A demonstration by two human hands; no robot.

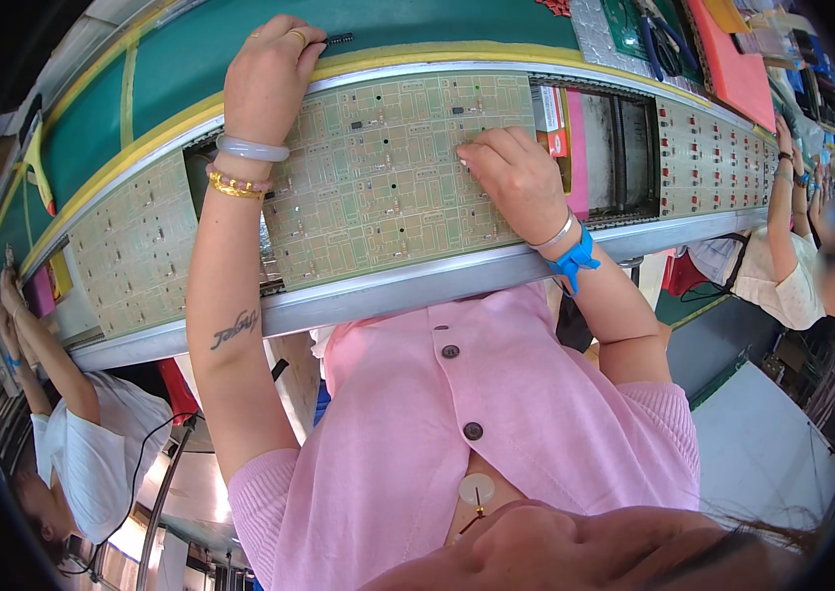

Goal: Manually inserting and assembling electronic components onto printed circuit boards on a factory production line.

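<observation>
Pinching right hand (516,184) over circuit board's (349,202) right edge, I'm holding left hand (268,81), grip unclear, beside black strip (341,39).

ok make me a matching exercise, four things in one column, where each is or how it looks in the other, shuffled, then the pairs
1. left hand
2. right hand
3. blue-handled tool
4. far-right board

a. over the middle board
b. bears rows of red parts
c. fingertips beside small black parts
d. at the upper right, left of a coral-pink sheet

Pairs: 1-c, 2-a, 3-d, 4-b
</observation>
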